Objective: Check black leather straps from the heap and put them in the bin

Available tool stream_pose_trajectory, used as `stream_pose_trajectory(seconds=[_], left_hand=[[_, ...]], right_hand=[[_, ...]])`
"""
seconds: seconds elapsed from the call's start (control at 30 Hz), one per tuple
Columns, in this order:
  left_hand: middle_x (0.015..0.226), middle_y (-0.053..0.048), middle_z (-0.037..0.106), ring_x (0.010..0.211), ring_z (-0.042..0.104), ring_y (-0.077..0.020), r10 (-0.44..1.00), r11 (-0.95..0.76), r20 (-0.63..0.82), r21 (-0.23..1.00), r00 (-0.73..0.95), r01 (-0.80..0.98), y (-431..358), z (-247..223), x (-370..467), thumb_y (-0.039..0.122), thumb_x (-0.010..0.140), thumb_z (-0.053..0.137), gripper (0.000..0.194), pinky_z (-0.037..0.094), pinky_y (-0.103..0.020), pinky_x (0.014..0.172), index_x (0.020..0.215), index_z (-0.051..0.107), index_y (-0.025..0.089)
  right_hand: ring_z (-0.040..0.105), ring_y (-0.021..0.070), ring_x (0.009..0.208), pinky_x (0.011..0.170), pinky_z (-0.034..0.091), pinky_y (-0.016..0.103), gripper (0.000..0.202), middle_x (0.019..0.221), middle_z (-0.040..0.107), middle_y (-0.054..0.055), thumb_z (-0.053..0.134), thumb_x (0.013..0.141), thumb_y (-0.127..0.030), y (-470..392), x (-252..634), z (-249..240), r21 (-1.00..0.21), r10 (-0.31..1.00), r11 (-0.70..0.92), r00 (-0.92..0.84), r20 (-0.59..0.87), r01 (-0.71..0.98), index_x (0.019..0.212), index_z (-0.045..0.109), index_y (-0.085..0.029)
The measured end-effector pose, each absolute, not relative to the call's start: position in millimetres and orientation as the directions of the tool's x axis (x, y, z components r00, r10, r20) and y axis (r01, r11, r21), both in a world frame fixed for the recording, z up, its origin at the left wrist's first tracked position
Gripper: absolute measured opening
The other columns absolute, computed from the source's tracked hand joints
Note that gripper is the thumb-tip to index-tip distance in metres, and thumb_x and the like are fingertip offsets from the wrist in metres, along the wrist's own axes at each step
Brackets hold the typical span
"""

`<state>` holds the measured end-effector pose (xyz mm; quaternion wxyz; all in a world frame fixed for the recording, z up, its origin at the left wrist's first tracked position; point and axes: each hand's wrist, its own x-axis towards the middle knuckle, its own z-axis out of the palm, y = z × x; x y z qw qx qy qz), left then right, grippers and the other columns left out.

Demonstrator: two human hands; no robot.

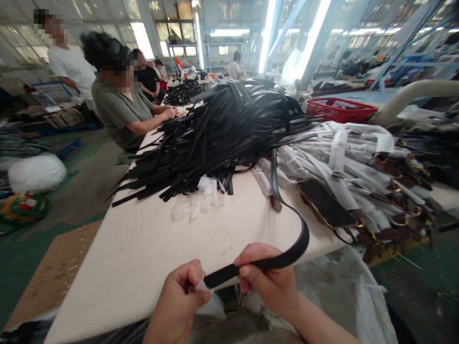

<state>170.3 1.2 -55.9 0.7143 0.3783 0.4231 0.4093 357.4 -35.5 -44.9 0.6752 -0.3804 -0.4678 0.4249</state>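
At the near edge of a long white table point(143, 248), we held one black belt point(287, 258) by its tip. Our right hand point(267, 279) was closed around the strap just behind the end, thumb on top and fingers curled beneath. Our left hand point(182, 296) was pinched shut on a scrap of white wrapping point(201, 285) at the very tip. From our grip the belt curved up and away to the right, then ran back across the table toward a tall heap of black belts point(222, 129) at the middle. Loose white wrappers point(197, 200) lay in front of that heap. To the right lay paper-wrapped belts point(344, 148) with brass buckles, a dark phone point(324, 203) on top of them, and a red basket point(339, 109) farther off. At the far left a seated co-worker point(122, 105) had both hands on the table.

We judged that the work went best with the right hand gripping close to the tip, so the strap stayed taut, and the left drawing the wrapper along the strap's line, not sideways, to avoid tearing it.
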Motion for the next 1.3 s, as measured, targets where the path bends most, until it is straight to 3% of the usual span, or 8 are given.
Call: stream_pose_trajectory(seconds=[0.27,0.4,0.5,0.6,0.83,0.93,1.03,1.3], left_hand=[[0.056,0.007,0.039,0.053,0.03,-0.0093,0.87,0.448,-0.344,0.851,0.353,-0.276,0,-47,176,0.045,0.055,0.092,0.052,0.026,-0.023,0.051,0.058,0.048,0.019],[0.058,0.006,0.038,0.056,0.029,-0.01,0.834,0.452,-0.373,0.884,0.407,-0.116,4,-43,174,0.051,0.064,0.085,0.046,0.021,-0.023,0.053,0.062,0.054,0.017],[0.068,0.0,0.048,0.065,0.044,-0.0149,0.839,0.304,-0.292,0.951,0.459,0.05,10,-37,172,0.052,0.066,0.082,0.041,0.032,-0.025,0.06,0.059,0.064,0.016],[0.075,-0.006,0.059,0.076,0.053,-0.0222,0.823,0.214,-0.269,0.963,0.5,0.165,12,-29,172,0.053,0.07,0.077,0.038,0.039,-0.03,0.07,0.061,0.071,0.017],[0.06,-0.004,0.06,0.058,0.047,-0.0166,0.826,0.265,-0.369,0.921,0.426,0.284,5,-18,173,0.061,0.073,0.07,0.047,0.033,-0.027,0.056,0.066,0.071,0.015],[0.061,-0.006,0.066,0.059,0.055,-0.0181,0.811,0.306,-0.397,0.914,0.429,0.267,5,-18,170,0.059,0.072,0.072,0.044,0.039,-0.027,0.059,0.067,0.07,0.014],[0.06,-0.006,0.069,0.056,0.057,-0.0171,0.792,0.345,-0.442,0.893,0.422,0.289,4,-20,169,0.059,0.069,0.074,0.045,0.04,-0.026,0.057,0.068,0.07,0.014],[0.061,-0.007,0.068,0.061,0.057,-0.019,0.834,0.23,-0.333,0.935,0.441,0.271,5,-14,184,0.068,0.074,0.064,0.056,0.041,-0.027,0.059,0.063,0.069,0.013]], right_hand=[[0.061,0.0089,0.046,0.041,0.047,0.016,0.008,0.07,0.064,0.0,0.067,0.087,-0.017,-34,366,-49,-0.915,0.927,0.365,0.152,0.342,-0.169,0.091,0.072,-0.022],[0.059,0.008,0.047,0.044,0.045,0.016,0.004,0.069,0.063,0.0,0.067,0.087,-0.02,-31,369,-43,-0.943,0.943,0.328,0.079,0.324,-0.053,0.089,0.07,-0.019],[0.055,0.0077,0.044,0.041,0.042,0.016,0.014,0.064,0.06,0.0,0.067,0.088,-0.029,-28,370,-37,-0.974,0.974,0.225,0.019,0.225,-0.02,0.085,0.069,-0.016],[0.051,0.0074,0.042,0.038,0.038,0.016,0.024,0.06,0.056,-0.001,0.066,0.088,-0.039,-23,365,-37,-0.99,0.989,0.128,-0.062,0.131,-0.054,0.082,0.067,-0.015],[0.054,0.0086,0.05,0.049,0.045,0.018,0.032,0.062,0.056,-0.002,0.069,0.084,-0.045,-18,342,-45,-0.975,0.959,0.013,-0.272,0.074,-0.22,0.087,0.069,-0.014],[0.037,0.0042,0.042,0.038,0.029,0.015,0.047,0.057,0.044,-0.006,0.064,0.084,-0.058,-7,351,-40,-0.917,0.998,-0.05,-0.062,-0.027,-0.396,0.097,0.072,-0.014],[0.021,0.0035,0.041,0.035,0.012,0.017,0.046,0.053,0.034,-0.007,0.062,0.084,-0.059,6,370,-32,-0.861,0.959,0.003,0.244,-0.141,-0.509,0.078,0.07,-0.014],[0.051,0.0128,0.064,0.056,0.041,0.023,0.039,0.07,0.055,0.002,0.054,0.093,-0.051,-19,329,-47,-0.989,0.983,0.138,0.126,0.13,-0.057,0.085,0.071,-0.017]])
